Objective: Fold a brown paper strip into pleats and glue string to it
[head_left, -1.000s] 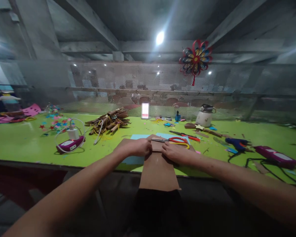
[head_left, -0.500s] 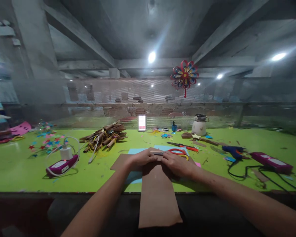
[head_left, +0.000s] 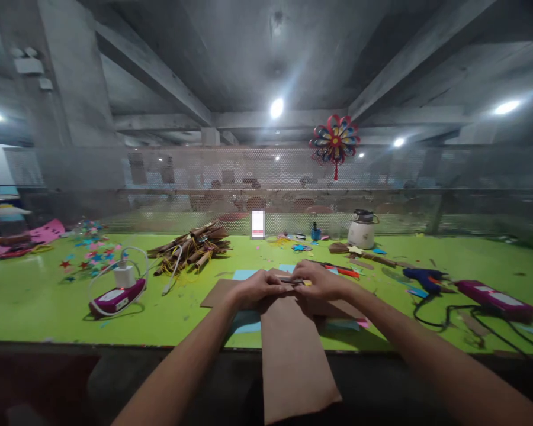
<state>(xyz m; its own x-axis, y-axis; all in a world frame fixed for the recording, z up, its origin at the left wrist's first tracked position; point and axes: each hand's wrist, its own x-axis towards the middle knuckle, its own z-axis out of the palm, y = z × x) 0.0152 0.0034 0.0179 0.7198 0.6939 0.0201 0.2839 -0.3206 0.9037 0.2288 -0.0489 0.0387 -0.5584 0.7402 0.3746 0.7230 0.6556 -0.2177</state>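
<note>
A long strip of brown paper (head_left: 295, 361) runs from under my hands over the table's front edge and hangs down toward me. My left hand (head_left: 258, 288) is closed at its far end, fingertips pressing the paper by the scissors (head_left: 288, 280). The scissors lie crosswise at that end, their metal blades between the two hands. My right hand (head_left: 322, 280) is closed, its bent fingers gripping the scissors around the handle side. That hand mostly hides the handles. More brown paper (head_left: 220, 293) and light blue sheets (head_left: 247, 322) lie beneath.
Brown paper rolls (head_left: 193, 245) are heaped behind on the left, near a purple power strip (head_left: 118, 297). Red-handled pliers (head_left: 344, 271), a blue glue gun (head_left: 426, 278) and another purple power strip (head_left: 495, 300) with cables are at right. A jug (head_left: 361, 229) stands farther back.
My right hand has lifted and come over the scissors, covering the red and yellow handles that showed before. My left hand stays at the paper's far end. The view has shifted slightly.
</note>
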